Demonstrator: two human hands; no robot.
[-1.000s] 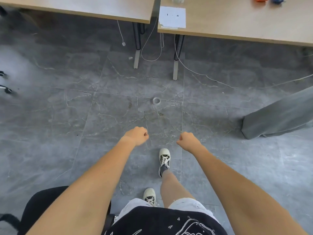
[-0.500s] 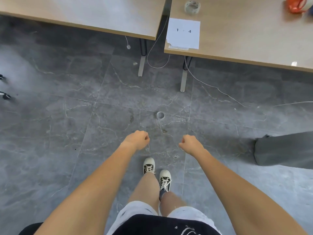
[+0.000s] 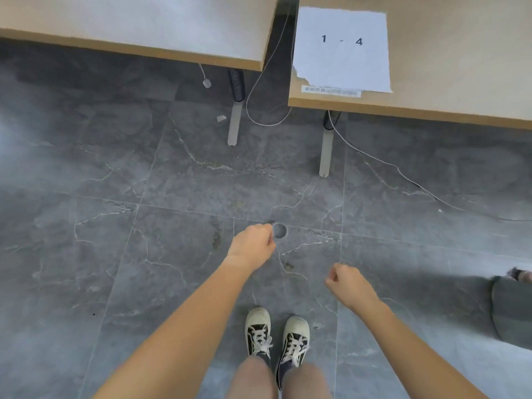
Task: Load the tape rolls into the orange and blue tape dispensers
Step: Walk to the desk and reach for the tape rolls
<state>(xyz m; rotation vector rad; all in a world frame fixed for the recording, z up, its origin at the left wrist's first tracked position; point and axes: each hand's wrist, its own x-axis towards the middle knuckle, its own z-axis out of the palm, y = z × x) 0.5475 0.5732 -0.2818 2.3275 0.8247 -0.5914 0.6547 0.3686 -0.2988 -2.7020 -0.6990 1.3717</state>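
Observation:
A small clear tape roll (image 3: 279, 230) lies flat on the grey tiled floor in front of my feet. My left hand (image 3: 253, 246) reaches down beside it with its fingers curled, and its fingertips sit at the roll's left edge; I cannot tell whether they touch it. My right hand (image 3: 347, 281) hangs lower and to the right, curled into a loose fist with nothing in it. The orange and blue dispensers are out of view.
Two wooden tables (image 3: 144, 27) (image 3: 466, 82) stand ahead on thin legs, the right one with a paper sheet (image 3: 342, 47) marked "1 - 4". White cables (image 3: 383, 168) trail over the floor. A grey fabric shape (image 3: 512, 312) lies at the right edge.
The view has closed in on the floor and table edges; the dispensers and the roll on the table left the frame. My left hand moved forward to the floor roll; my right hand dropped back.

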